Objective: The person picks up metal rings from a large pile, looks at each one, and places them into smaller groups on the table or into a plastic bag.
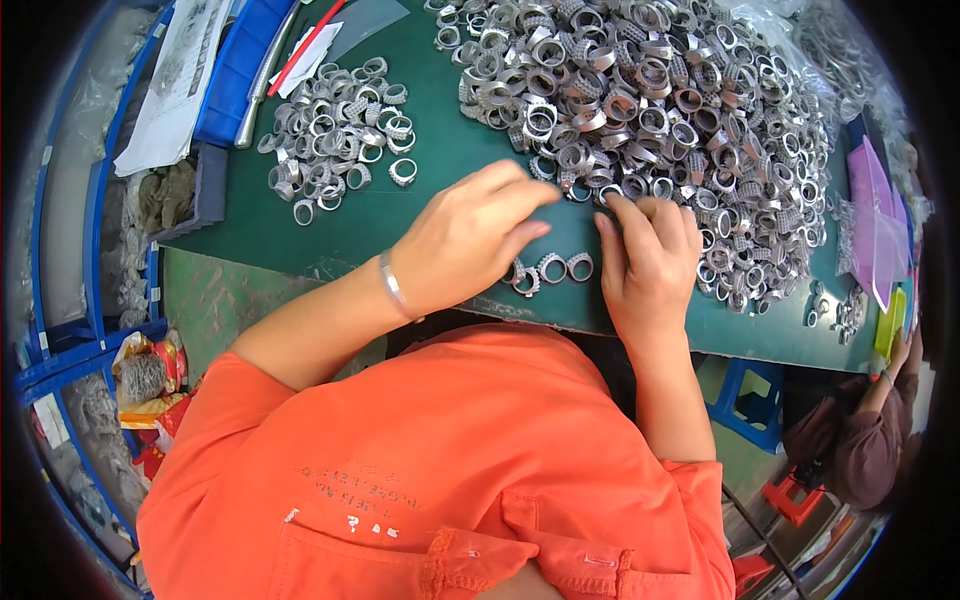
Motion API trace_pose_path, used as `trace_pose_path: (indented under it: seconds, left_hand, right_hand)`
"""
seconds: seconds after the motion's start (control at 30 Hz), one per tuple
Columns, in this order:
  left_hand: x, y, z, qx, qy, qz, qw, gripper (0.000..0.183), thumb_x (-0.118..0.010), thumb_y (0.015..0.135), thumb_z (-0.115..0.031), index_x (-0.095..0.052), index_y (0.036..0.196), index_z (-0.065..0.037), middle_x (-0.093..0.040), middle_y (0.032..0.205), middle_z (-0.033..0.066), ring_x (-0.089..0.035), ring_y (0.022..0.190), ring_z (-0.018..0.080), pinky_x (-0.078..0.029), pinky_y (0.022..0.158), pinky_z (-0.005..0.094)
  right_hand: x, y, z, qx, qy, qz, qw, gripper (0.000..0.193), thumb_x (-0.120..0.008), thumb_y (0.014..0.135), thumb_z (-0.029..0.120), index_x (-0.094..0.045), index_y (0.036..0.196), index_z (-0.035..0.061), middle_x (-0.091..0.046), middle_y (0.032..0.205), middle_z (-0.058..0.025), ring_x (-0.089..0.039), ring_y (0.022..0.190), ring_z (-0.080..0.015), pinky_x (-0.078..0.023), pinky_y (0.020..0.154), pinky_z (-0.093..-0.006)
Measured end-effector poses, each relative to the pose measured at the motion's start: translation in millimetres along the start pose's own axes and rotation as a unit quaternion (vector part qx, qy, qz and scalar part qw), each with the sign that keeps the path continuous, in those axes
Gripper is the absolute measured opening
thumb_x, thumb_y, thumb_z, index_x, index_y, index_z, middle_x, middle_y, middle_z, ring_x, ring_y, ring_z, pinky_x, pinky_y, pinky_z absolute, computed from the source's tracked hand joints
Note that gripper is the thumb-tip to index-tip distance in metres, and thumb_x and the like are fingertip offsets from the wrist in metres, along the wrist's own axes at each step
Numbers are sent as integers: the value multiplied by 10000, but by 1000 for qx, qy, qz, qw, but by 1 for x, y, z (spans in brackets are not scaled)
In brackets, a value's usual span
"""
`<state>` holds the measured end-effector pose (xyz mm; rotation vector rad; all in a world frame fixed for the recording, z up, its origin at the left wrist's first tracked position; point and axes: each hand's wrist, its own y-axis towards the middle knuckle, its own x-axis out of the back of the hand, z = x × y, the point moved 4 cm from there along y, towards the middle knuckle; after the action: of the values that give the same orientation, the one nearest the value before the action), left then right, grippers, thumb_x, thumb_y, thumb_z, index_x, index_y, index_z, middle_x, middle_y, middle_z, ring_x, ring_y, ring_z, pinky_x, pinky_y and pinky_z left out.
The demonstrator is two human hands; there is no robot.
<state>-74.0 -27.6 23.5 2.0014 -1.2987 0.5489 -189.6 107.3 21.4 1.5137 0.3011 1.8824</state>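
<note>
Two hands: both mine, bare, over the green tabletop point(435, 140), near the front edge of the large heap.
Left hand point(480, 230): forefinger and thumb part-open, a gap between their tips; I see nothing gripped; remaining fingers curled, partly hidden.
Right hand point(650, 245): forefinger bent down to a ring point(603, 188) at the heap's front edge, thumb close below; whether the tips pinch it, I cannot tell.
Large heap point(650, 100): silver-grey metal finger rings, many with textured shoulders, piled ahead of my hands and to their right.
Front group point(541, 267): a few rings lying near the table edge, between my wrists.
Left cluster point(335, 135): smaller spread of similar rings, well apart from the large heap.
Left wrist: silver bangle point(393, 284).
Far left: red stick point(303, 50) and tapered metal rod point(262, 85) beside a blue bin point(222, 100).
Right end: purple plastic trays point(866, 200); a co-worker's hand point(898, 352) beside a yellow-green tray point(888, 325).
</note>
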Motion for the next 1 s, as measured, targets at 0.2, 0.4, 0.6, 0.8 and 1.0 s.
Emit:
trace_pose_path:
  seconds: [0.2,0.4,0.6,0.8,1.0]
  left_hand:
    - [-15,20,3,-35,49,-86,994,243,-741,736,-4,-584,920,-24,-562,867,116,-601,732,303,-499,634,369]
    - [-9,17,11,17,2,-90,996,213,-695,740,55,-602,917,-19,-595,835,91,-626,694,208,-520,615,302]
    - [-9,5,-1,18,-92,-64,994,211,-639,740,88,-631,928,-9,-644,903,75,-638,729,144,-525,659,251]
    - [-18,-3,-2,80,-226,-18,971,207,-608,778,118,-605,965,30,-647,966,88,-636,799,122,-539,718,254]
    - [-19,-6,-1,73,-254,-14,964,222,-611,779,136,-582,974,34,-633,992,111,-637,849,144,-546,732,263]
  right_hand:
    - [-2,1,-5,4,1,-15,1000,202,-739,735,55,-668,925,53,-577,882,-58,-529,777,-261,-400,663,-375]
    - [16,-10,-9,-78,160,-32,983,161,-645,837,-63,-669,986,-5,-663,828,-119,-662,692,-176,-504,580,-229]
    - [8,-27,-12,-396,489,82,773,159,-592,895,-30,-652,1043,-34,-683,849,-68,-655,681,-96,-508,549,-200]
    - [0,-30,-10,-443,560,127,688,162,-579,881,-49,-645,1028,-66,-689,809,-101,-655,633,-112,-511,515,-201]
    - [-4,-32,-10,-447,561,139,683,155,-582,872,-61,-648,1012,-71,-690,803,-106,-649,611,-112,-522,517,-208]
